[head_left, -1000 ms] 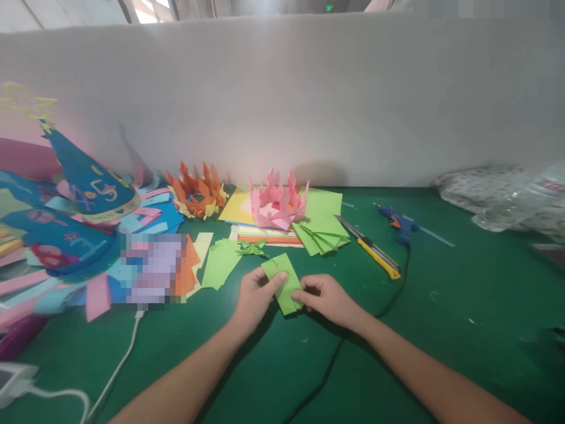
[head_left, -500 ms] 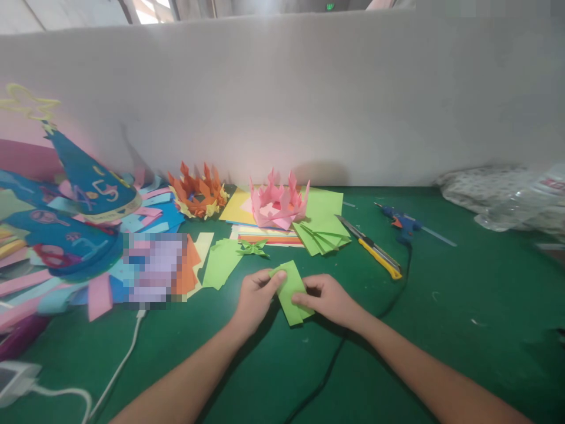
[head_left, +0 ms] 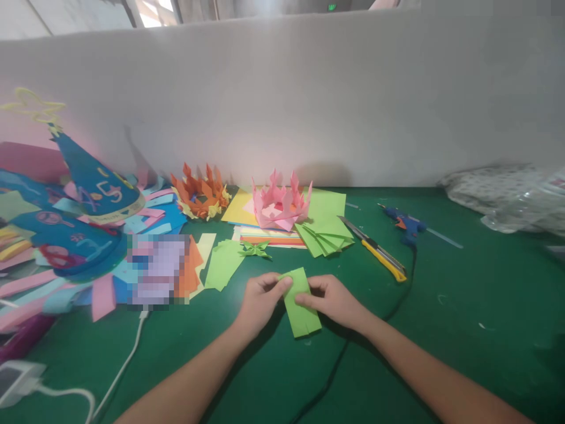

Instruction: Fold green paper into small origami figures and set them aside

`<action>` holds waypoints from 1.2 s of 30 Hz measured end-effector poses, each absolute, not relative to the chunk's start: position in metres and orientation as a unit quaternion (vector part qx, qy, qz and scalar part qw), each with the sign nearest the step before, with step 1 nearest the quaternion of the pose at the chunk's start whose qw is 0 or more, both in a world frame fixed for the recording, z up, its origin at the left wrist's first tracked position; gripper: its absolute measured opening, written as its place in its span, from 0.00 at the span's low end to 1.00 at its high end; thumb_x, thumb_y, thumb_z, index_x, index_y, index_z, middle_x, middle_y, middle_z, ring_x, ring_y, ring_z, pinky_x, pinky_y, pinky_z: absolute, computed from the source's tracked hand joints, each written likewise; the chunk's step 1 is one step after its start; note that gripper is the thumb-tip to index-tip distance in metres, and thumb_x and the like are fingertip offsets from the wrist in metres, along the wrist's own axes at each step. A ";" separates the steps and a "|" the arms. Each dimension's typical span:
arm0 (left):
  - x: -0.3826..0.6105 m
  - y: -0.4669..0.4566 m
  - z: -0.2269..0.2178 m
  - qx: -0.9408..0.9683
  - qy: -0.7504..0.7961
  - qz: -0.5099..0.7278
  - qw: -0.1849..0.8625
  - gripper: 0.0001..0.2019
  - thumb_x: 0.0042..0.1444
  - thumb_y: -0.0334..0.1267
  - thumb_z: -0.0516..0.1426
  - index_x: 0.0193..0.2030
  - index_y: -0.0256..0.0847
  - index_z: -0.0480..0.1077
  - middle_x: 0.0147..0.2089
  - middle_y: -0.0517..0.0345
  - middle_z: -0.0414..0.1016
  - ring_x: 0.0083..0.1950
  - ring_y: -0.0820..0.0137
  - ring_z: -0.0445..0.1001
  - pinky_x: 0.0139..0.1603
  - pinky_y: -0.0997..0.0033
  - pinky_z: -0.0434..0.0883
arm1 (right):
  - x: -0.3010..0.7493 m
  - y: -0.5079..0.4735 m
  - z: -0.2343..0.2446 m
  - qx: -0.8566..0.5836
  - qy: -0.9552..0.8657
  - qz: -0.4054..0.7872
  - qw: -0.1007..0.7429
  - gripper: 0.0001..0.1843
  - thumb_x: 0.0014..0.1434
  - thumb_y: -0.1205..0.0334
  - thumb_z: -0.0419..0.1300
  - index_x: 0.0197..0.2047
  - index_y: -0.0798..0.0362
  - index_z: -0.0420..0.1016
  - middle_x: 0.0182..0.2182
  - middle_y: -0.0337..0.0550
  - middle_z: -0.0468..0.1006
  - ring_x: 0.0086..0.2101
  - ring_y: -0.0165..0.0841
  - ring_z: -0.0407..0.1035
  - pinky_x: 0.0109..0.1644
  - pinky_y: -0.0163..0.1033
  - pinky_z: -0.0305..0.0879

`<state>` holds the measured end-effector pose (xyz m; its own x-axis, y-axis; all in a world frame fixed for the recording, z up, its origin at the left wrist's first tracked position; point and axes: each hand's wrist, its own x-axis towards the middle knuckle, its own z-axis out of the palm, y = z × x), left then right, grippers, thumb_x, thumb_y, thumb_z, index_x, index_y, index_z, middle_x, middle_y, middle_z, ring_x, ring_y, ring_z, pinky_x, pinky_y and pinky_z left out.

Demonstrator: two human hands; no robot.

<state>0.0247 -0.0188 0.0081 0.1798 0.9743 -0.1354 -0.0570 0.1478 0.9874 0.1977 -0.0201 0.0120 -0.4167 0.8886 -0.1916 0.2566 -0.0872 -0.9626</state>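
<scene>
A folded light-green paper strip [head_left: 302,306] lies on the green table [head_left: 463,306] between my hands. My left hand [head_left: 260,300] pinches its upper left edge with thumb and fingers closed. From the right, my right hand [head_left: 332,300] presses fingertips on the strip's middle, fingers curled on it. A small green folded paper piece [head_left: 256,249] sits just beyond my hands, beside loose green sheets [head_left: 223,263].
A pink paper crown [head_left: 281,202] and an orange one [head_left: 199,191] stand by the white partition. A stack of green sheets [head_left: 326,227], a yellow utility knife [head_left: 379,254] and a blue glue gun [head_left: 405,224] with black cord lie right. Blue party hats [head_left: 95,188] fill the left.
The green strip has turned and slid toward me, its long end now pointing down. Both hands stayed on it and shifted slightly right.
</scene>
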 end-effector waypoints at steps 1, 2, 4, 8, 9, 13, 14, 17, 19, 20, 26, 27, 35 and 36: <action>0.025 -0.019 0.008 0.487 0.475 0.433 0.592 0.16 0.47 0.48 0.61 0.20 0.35 0.71 0.19 0.63 0.64 0.23 0.76 0.59 0.26 0.76 0.58 | 0.198 -0.020 0.012 -0.465 -0.620 0.569 0.275 0.19 0.50 0.48 0.62 0.25 0.58 0.73 0.21 0.37 0.70 0.23 0.28 0.61 0.27 0.33 0.58; 0.025 -0.019 0.007 0.487 0.478 0.432 0.590 0.16 0.47 0.48 0.61 0.20 0.35 0.71 0.19 0.64 0.63 0.23 0.76 0.58 0.26 0.76 0.57 | 0.197 -0.020 0.013 -0.467 -0.622 0.566 0.274 0.19 0.50 0.48 0.62 0.25 0.58 0.73 0.20 0.36 0.70 0.23 0.27 0.60 0.27 0.32 0.58; 0.025 -0.020 0.006 0.487 0.483 0.428 0.589 0.17 0.48 0.48 0.60 0.21 0.35 0.71 0.18 0.64 0.63 0.23 0.76 0.58 0.26 0.76 0.57 | 0.197 -0.019 0.013 -0.469 -0.625 0.563 0.271 0.18 0.50 0.49 0.62 0.24 0.58 0.72 0.20 0.35 0.68 0.22 0.27 0.59 0.27 0.32 0.57; 0.025 -0.021 0.004 0.487 0.488 0.427 0.585 0.17 0.49 0.48 0.60 0.21 0.35 0.70 0.18 0.64 0.62 0.23 0.77 0.57 0.25 0.76 0.56 | 0.197 -0.019 0.013 -0.472 -0.628 0.560 0.264 0.18 0.50 0.50 0.62 0.23 0.58 0.71 0.19 0.34 0.67 0.22 0.26 0.59 0.27 0.32 0.56; 0.025 -0.021 0.004 0.488 0.488 0.428 0.584 0.17 0.48 0.48 0.60 0.21 0.35 0.70 0.19 0.64 0.62 0.23 0.77 0.57 0.25 0.76 0.56 | 0.197 -0.019 0.013 -0.474 -0.628 0.558 0.263 0.18 0.50 0.50 0.62 0.23 0.58 0.71 0.19 0.34 0.66 0.22 0.26 0.59 0.27 0.32 0.55; 0.026 -0.021 0.004 0.492 0.488 0.436 0.574 0.16 0.48 0.47 0.60 0.19 0.35 0.69 0.19 0.64 0.61 0.23 0.77 0.57 0.25 0.76 0.56 | 0.197 -0.019 0.011 -0.471 -0.628 0.564 0.259 0.18 0.49 0.49 0.62 0.24 0.58 0.72 0.19 0.35 0.67 0.23 0.27 0.59 0.27 0.32 0.56; 0.026 -0.021 0.004 0.494 0.489 0.439 0.569 0.16 0.48 0.46 0.60 0.19 0.36 0.68 0.19 0.63 0.61 0.24 0.76 0.57 0.25 0.77 0.57 | 0.197 -0.019 0.010 -0.470 -0.628 0.565 0.256 0.18 0.49 0.49 0.62 0.25 0.58 0.73 0.20 0.35 0.68 0.23 0.27 0.60 0.27 0.32 0.56; 0.027 -0.022 0.005 0.500 0.493 0.448 0.554 0.16 0.48 0.45 0.60 0.18 0.36 0.68 0.19 0.63 0.61 0.24 0.76 0.57 0.26 0.77 0.58 | 0.198 -0.018 0.008 -0.472 -0.634 0.559 0.251 0.18 0.50 0.49 0.62 0.26 0.59 0.74 0.19 0.35 0.67 0.23 0.27 0.59 0.27 0.32 0.56; 0.028 -0.023 0.005 0.499 0.496 0.452 0.548 0.16 0.48 0.45 0.60 0.18 0.36 0.68 0.19 0.63 0.61 0.24 0.76 0.58 0.26 0.77 0.59 | 0.198 -0.018 0.008 -0.476 -0.639 0.551 0.249 0.19 0.50 0.49 0.62 0.24 0.58 0.73 0.18 0.34 0.65 0.22 0.26 0.57 0.26 0.32 0.54; 0.028 -0.023 0.005 0.498 0.495 0.453 0.549 0.16 0.48 0.46 0.60 0.18 0.36 0.69 0.19 0.63 0.62 0.24 0.76 0.59 0.26 0.77 0.59 | 0.198 -0.018 0.008 -0.478 -0.641 0.547 0.249 0.19 0.50 0.48 0.62 0.24 0.58 0.72 0.18 0.34 0.64 0.22 0.26 0.56 0.25 0.32 0.53; 0.029 -0.023 0.004 0.498 0.476 0.467 0.554 0.11 0.48 0.43 0.61 0.26 0.37 0.76 0.28 0.57 0.74 0.31 0.71 0.68 0.33 0.75 0.66 | 0.198 -0.018 0.008 -0.480 -0.661 0.520 0.250 0.20 0.50 0.48 0.61 0.21 0.57 0.68 0.17 0.32 0.59 0.21 0.24 0.51 0.24 0.31 0.48; 0.029 -0.023 0.004 0.499 0.477 0.466 0.554 0.10 0.48 0.43 0.61 0.26 0.37 0.76 0.29 0.57 0.75 0.32 0.71 0.69 0.34 0.74 0.66 | 0.198 -0.018 0.008 -0.478 -0.662 0.520 0.251 0.20 0.50 0.49 0.61 0.21 0.57 0.67 0.17 0.32 0.59 0.21 0.24 0.51 0.24 0.31 0.48; 0.030 -0.023 0.003 0.483 0.491 0.453 0.566 0.12 0.47 0.44 0.62 0.31 0.37 0.78 0.33 0.53 0.79 0.34 0.67 0.73 0.35 0.71 0.68 | 0.197 -0.020 0.012 -0.451 -0.637 0.572 0.252 0.18 0.50 0.50 0.62 0.30 0.59 0.74 0.22 0.38 0.70 0.24 0.27 0.60 0.27 0.32 0.57; 0.030 -0.022 0.002 0.485 0.490 0.454 0.564 0.12 0.47 0.44 0.62 0.31 0.37 0.78 0.33 0.53 0.79 0.34 0.67 0.72 0.35 0.71 0.68 | 0.197 -0.020 0.012 -0.449 -0.636 0.575 0.253 0.18 0.50 0.50 0.62 0.30 0.59 0.75 0.22 0.38 0.70 0.24 0.27 0.60 0.27 0.32 0.57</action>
<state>0.0300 -0.0223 0.0020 0.1064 0.9879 -0.1125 -0.0365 0.1170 0.9925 0.1972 -0.0200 0.0119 -0.4689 0.8615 -0.1950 0.2802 -0.0642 -0.9578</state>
